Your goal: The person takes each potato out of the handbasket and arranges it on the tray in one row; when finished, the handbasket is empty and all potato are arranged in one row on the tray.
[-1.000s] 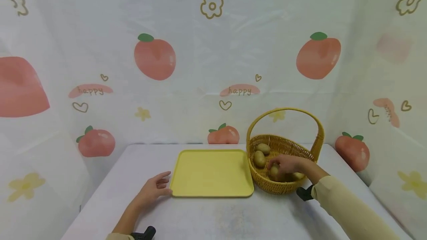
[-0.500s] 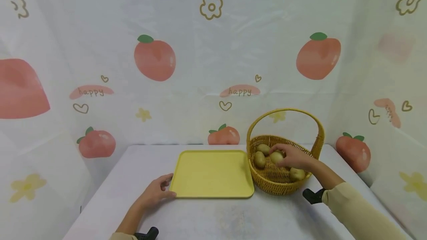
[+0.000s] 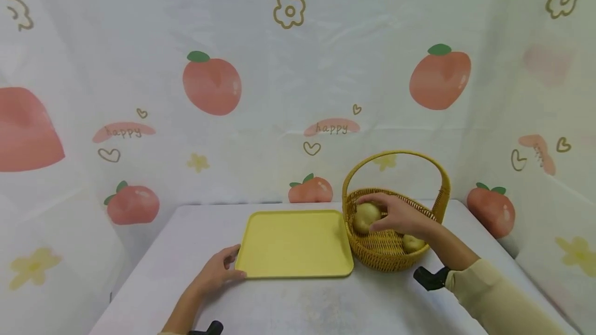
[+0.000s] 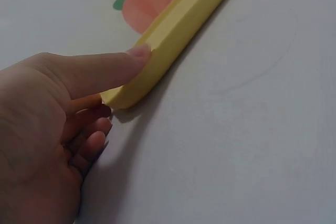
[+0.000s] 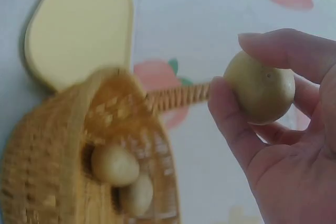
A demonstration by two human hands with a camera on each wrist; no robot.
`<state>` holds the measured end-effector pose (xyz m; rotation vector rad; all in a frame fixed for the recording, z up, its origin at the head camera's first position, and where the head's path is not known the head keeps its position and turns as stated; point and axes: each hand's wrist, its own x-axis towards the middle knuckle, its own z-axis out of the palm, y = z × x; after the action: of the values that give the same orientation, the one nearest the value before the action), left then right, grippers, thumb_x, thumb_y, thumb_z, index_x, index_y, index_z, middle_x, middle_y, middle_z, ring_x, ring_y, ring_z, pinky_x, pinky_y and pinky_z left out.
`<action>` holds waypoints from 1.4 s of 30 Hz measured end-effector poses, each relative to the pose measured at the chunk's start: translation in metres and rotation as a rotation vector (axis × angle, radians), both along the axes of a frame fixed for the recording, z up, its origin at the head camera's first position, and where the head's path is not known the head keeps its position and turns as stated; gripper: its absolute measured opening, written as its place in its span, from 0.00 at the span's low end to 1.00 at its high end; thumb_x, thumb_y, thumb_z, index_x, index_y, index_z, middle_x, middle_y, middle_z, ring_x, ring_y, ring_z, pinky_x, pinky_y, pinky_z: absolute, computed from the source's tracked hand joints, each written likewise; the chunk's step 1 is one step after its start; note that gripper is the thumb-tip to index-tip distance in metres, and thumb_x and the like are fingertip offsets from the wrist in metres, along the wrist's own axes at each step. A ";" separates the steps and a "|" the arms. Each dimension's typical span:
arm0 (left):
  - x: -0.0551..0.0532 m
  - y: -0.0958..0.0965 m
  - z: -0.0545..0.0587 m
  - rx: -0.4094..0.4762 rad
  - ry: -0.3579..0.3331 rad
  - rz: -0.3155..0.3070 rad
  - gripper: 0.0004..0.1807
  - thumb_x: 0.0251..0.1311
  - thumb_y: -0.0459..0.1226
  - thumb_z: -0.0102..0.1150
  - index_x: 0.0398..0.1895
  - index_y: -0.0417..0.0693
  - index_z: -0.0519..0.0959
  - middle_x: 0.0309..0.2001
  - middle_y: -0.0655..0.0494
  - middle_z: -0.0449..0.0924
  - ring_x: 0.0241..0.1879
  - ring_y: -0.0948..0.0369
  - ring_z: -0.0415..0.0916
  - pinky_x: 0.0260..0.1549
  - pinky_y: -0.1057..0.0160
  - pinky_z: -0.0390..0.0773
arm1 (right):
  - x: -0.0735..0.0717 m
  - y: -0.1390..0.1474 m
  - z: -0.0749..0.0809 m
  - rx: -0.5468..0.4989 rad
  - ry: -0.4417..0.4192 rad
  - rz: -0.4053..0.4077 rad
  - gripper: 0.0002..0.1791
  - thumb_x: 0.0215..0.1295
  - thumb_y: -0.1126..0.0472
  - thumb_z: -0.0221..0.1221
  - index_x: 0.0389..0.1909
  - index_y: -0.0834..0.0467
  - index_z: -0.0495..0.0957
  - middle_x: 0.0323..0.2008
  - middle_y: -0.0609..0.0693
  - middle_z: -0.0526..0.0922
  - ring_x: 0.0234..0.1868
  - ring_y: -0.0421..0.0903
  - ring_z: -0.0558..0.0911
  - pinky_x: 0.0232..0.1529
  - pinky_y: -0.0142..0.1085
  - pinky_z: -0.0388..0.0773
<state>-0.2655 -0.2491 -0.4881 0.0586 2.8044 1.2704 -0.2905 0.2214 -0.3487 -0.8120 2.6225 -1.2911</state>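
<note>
My right hand (image 3: 401,216) holds a round yellow-brown potato (image 5: 262,86) between thumb and fingers, raised over the left part of a wicker basket (image 3: 386,262). More potatoes lie inside; one potato (image 3: 412,243) sits near the basket's front right, and in the right wrist view a pair, including this potato (image 5: 114,165), rests against the wicker wall. At the near left corner of a yellow tray (image 3: 295,244), my left hand (image 3: 215,274) pinches the edge, thumb (image 4: 118,72) on the rim and the other fingers partly hidden beneath or behind it.
The basket's tall arched handle (image 3: 398,152) rises over the potatoes. Tray and basket stand side by side on a white table (image 3: 298,304). A white curtain (image 3: 261,159) printed with peaches and flowers hangs behind and at both sides.
My right hand moved from low in the basket up and to the left, taking the potato with it. My left hand closed in on the tray's corner.
</note>
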 end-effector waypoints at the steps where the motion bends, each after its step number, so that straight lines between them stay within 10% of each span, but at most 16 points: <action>1: 0.000 0.000 0.000 0.002 -0.005 0.003 0.50 0.39 0.44 0.79 0.67 0.35 0.66 0.63 0.34 0.68 0.57 0.39 0.71 0.55 0.43 0.73 | 0.000 -0.005 0.001 -0.008 0.002 0.017 0.31 0.52 0.66 0.70 0.60 0.58 0.74 0.59 0.59 0.71 0.43 0.51 0.77 0.38 0.41 0.79; 17: 0.000 0.002 0.001 0.009 -0.004 -0.007 0.50 0.39 0.43 0.78 0.68 0.35 0.66 0.63 0.34 0.67 0.57 0.39 0.71 0.56 0.42 0.72 | -0.008 -0.091 0.006 -0.049 0.076 0.194 0.28 0.52 0.68 0.67 0.56 0.53 0.73 0.51 0.54 0.71 0.39 0.50 0.77 0.33 0.40 0.81; 42: 0.003 0.001 0.004 -0.005 -0.009 -0.003 0.49 0.40 0.42 0.78 0.68 0.36 0.67 0.62 0.36 0.70 0.56 0.42 0.72 0.56 0.42 0.72 | -0.037 -0.223 -0.100 -0.042 -0.032 0.009 0.30 0.42 0.64 0.74 0.51 0.59 0.79 0.42 0.47 0.78 0.36 0.42 0.75 0.34 0.32 0.76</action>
<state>-0.2622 -0.2476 -0.4844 0.0564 2.7990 1.2592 -0.3278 -0.0020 -0.4487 -0.8018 2.5722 -1.3500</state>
